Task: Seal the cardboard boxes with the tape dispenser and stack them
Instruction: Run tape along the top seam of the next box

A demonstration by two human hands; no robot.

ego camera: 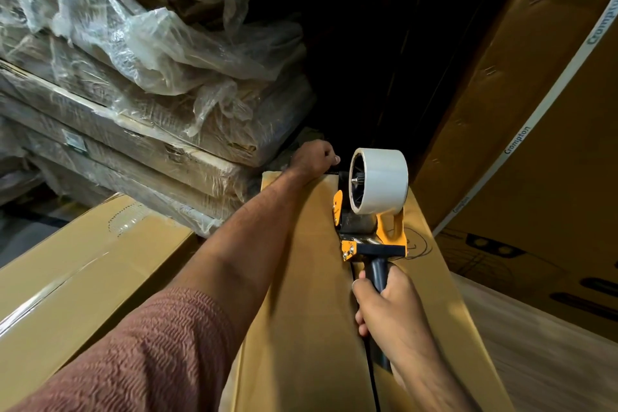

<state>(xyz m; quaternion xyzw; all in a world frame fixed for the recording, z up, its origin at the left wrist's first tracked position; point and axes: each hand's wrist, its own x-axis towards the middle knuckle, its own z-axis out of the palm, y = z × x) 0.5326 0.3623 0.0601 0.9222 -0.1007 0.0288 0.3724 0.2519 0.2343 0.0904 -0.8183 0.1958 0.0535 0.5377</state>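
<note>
We are early in taping the long box (301, 294) that runs up the middle of the frame. Our right hand (388, 308), at the lower right, has its fingers wrapped around the black handle of the tape dispenser (371, 207), which sits on the box top near the far end. Our left hand (314, 157), at the centre of the frame, is curled over the far edge of the box — apparently pinning the tape's start there, though we cannot see the tape end itself.

The dark seam below the dispenser looks untaped, so most of this strip is left to pull.

At the lower left a second box (83, 264) already shows a glossy strip along its top — likely sealed. Stacking is not yet done, as far as we can judge.
</note>
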